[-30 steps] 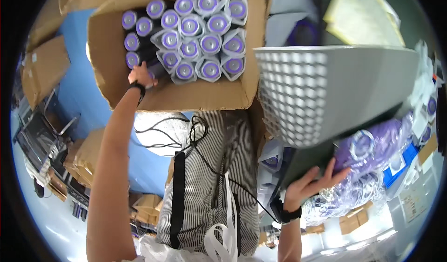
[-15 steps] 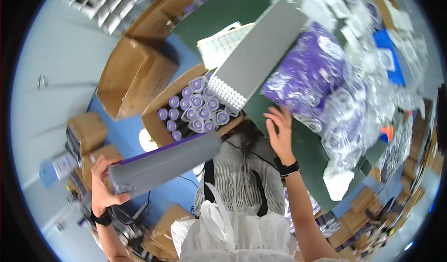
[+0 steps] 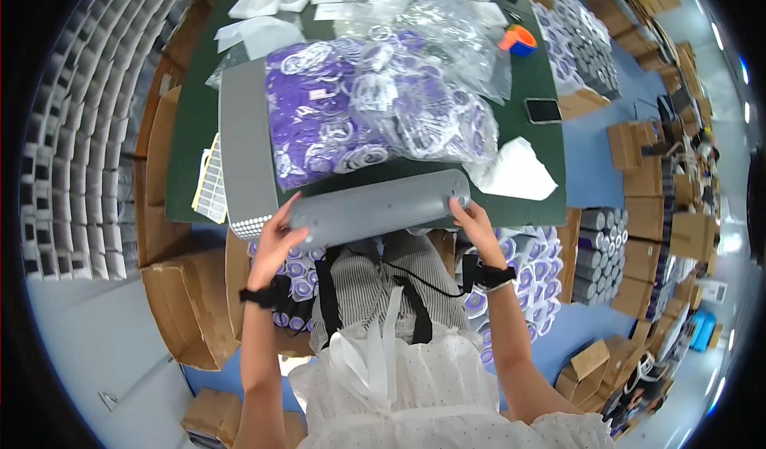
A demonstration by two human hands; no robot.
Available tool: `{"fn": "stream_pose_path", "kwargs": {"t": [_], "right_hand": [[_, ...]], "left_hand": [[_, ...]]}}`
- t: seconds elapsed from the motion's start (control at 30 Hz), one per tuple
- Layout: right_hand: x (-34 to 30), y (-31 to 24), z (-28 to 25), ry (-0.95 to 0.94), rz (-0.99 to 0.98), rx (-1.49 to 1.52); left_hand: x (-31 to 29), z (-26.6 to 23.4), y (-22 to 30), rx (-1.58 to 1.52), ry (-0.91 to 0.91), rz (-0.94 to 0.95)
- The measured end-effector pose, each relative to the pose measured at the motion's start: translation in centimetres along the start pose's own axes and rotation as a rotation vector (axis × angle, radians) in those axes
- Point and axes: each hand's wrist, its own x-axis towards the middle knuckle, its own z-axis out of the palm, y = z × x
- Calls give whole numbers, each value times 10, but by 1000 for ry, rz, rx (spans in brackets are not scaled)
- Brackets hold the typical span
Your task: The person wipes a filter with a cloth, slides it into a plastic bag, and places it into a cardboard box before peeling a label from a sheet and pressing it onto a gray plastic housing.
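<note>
A long grey casing (image 3: pixel 379 207) with rounded edges and small holes lies across my lap side of the green table, slightly higher at its right end. My left hand (image 3: pixel 274 248) is closed round its left end, thumb on the near side. At the other end my right hand (image 3: pixel 477 229) grips it, fingertips by the small holes. Just beyond the casing are a clear bag of purple parts (image 3: pixel 309 122) and a clear bag of white and purple ring-shaped parts (image 3: pixel 423 110). A tall grey block (image 3: pixel 246 122) with a white-dotted end stands left of them.
On the green table (image 3: pixel 550 201) are crumpled white sheeting (image 3: pixel 519 171), a phone (image 3: pixel 543 110), an orange-and-blue roll (image 3: pixel 520 40) and label sheets (image 3: pixel 211 185). Purple-ringed cylinders (image 3: pixel 531 277) fill boxes below. An open carton (image 3: pixel 179 301) stands at left.
My view has turned right to face the table. The grey casing has come from the left to the table's near edge, and my right hand, previously empty, has taken its right end.
</note>
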Motion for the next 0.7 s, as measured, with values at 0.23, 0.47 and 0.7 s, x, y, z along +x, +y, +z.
{"fn": "stream_pose_path", "kwargs": {"t": [0.23, 0.47, 0.7], "right_hand": [[11, 67, -43, 71, 44, 55], [44, 60, -29, 242, -71, -142], [48, 46, -58, 123, -17, 176]], "left_hand": [[74, 54, -33, 108, -62, 81], [82, 49, -76, 359, 42, 185], [91, 60, -71, 531, 144, 332]]}}
